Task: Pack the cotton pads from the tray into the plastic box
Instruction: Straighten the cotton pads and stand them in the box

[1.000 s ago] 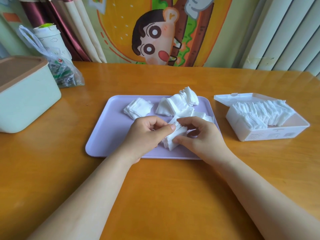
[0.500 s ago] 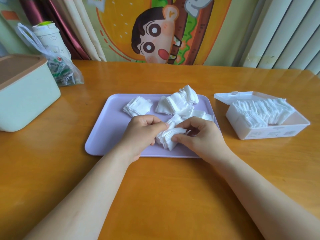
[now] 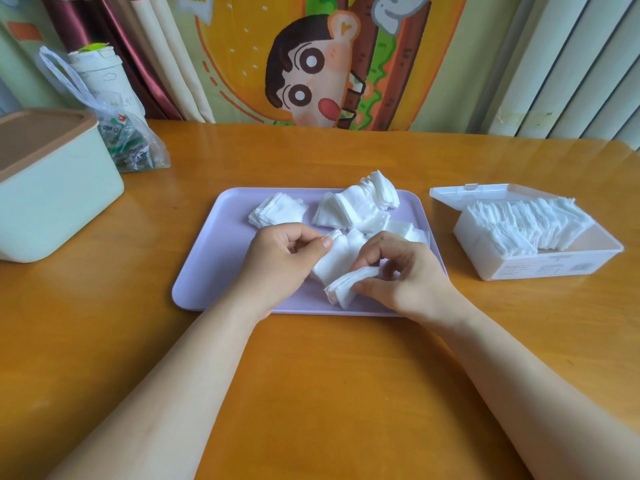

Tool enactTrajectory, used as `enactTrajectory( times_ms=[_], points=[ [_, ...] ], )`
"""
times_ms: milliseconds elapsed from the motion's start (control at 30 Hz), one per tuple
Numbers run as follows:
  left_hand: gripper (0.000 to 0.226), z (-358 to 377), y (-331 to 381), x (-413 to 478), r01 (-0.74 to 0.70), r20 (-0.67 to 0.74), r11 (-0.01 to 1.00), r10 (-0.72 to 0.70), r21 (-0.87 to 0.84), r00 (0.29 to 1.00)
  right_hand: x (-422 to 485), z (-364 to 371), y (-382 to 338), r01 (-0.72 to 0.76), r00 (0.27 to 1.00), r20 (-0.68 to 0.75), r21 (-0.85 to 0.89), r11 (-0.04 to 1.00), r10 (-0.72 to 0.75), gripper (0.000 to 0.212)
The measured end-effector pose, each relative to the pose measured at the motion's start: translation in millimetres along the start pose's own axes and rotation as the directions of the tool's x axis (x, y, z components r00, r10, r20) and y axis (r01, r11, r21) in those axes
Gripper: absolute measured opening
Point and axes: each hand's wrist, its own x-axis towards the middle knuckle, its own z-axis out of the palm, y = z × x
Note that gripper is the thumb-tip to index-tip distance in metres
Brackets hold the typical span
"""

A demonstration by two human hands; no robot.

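Over the smooth lilac tray (image 3: 214, 258), mid-worktop (image 3: 329, 393), the left hand (image 3: 277, 268) fingers pinch a soft square wad of cotton pads (image 3: 332, 261). The right hand (image 3: 408, 278) fingers pinch a fanned stack (image 3: 346, 287), perhaps separate. The rigid plastic box (image 3: 540, 266) stands toward the right edge.

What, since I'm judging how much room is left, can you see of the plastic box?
The plastic box is a white, translucent rectangular tub on the wooden table, right of the purple tray and apart from it. Its lid lies open behind it. A slanting row of cotton pads fills most of it; the near right end is bare. Print on its front wall is unreadable. Neither left hand nor right hand touches it.
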Motion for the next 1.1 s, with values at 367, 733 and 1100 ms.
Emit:
enactTrajectory(
  times_ms=[367, 733, 1100],
  points=[
    [0.011, -1.7, -2.8, -0.2, -0.014, 0.195, 1.0, 0.012, 0.008, 0.981, 0.8, 2.2, 1.1, -0.105, 0.991, -0.076, 0.043, 0.994, 0.108, 0.016],
    [0.015, -5.4, 0.1, 0.7, 0.052, 0.257, 0.998, -0.06, 0.041, 0.965, 0.7, 7.0, 5.8, 0.143, 0.988, -0.057, -0.057, 0.988, -0.146, 0.055],
    [0.016, -7.8, -2.5, -2.0, 0.005, 0.177, 0.994, -0.025, 0.11, 0.984, -2.3, 10.1, 2.1, 0.148, 0.989, -0.004, -0.061, 0.987, -0.148, 0.053]
  ],
)
